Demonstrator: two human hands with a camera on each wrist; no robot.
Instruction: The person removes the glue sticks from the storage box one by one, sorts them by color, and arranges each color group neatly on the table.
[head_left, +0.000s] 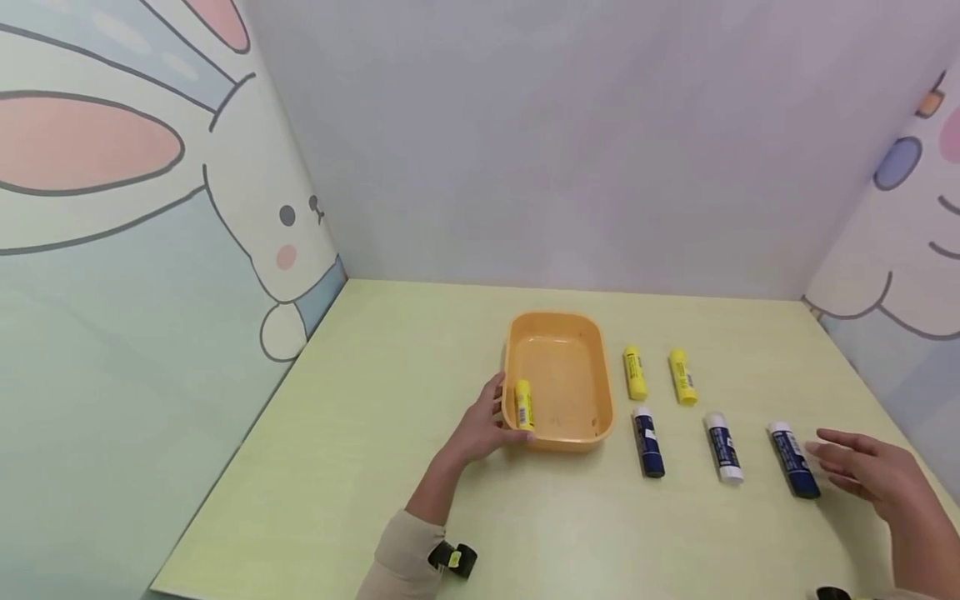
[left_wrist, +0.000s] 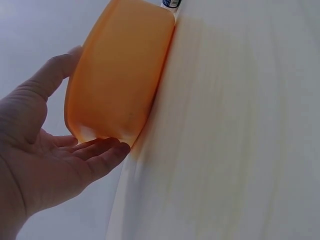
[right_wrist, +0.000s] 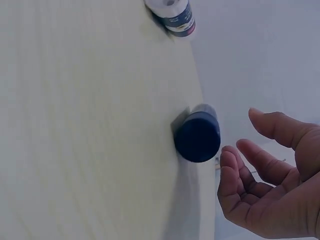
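An orange plastic tray [head_left: 558, 437] stands on the table, and my left hand [head_left: 483, 425] grips its near left corner. The thumb lies at the near rim while the fingers reach along the left side, as the left wrist view shows around the tray wall [left_wrist: 120, 65]. Inside the tray, a yellow glue stick [head_left: 524, 405] rests against the left wall. On the right, my right hand [head_left: 873, 475] hovers with loosely bent fingers beside a blue glue stick with a white end [head_left: 793, 460]. In the right wrist view a gap shows between the fingers and that glue stick's dark end [right_wrist: 198, 137].
Right of the tray lie two yellow glue sticks, a nearer one [head_left: 635, 372] and a farther one [head_left: 682, 377]. In front of them are a dark blue glue stick [head_left: 648, 442] and a blue-and-white one [head_left: 723, 448]. Walls enclose the table's [head_left: 337, 433] back and sides.
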